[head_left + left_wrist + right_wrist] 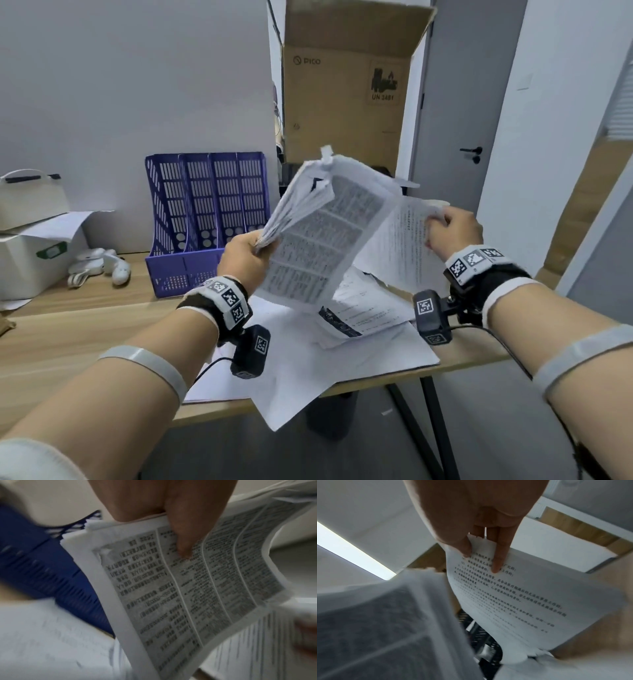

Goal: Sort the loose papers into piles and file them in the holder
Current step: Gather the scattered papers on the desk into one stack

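My left hand [248,250] grips a thick stack of papers [318,236] by its lower corner and holds it up above the desk; its front sheet carries grey printed panels [188,588], with the thumb [183,543] pressed on it. My right hand [448,229] pinches the top edge of a single text sheet [407,246], with fingers [496,561] on its printed face [513,601]. More loose papers [329,346] lie spread on the desk below. The purple slotted file holder [205,219] stands upright behind my left hand, its slots showing no paper.
A tall cardboard box [346,89] stands behind the papers. White boxes [30,253] and white controllers [102,267] sit at the left against the wall. The wooden desk [85,329] ends at its right edge near my right wrist; a door [459,102] is beyond.
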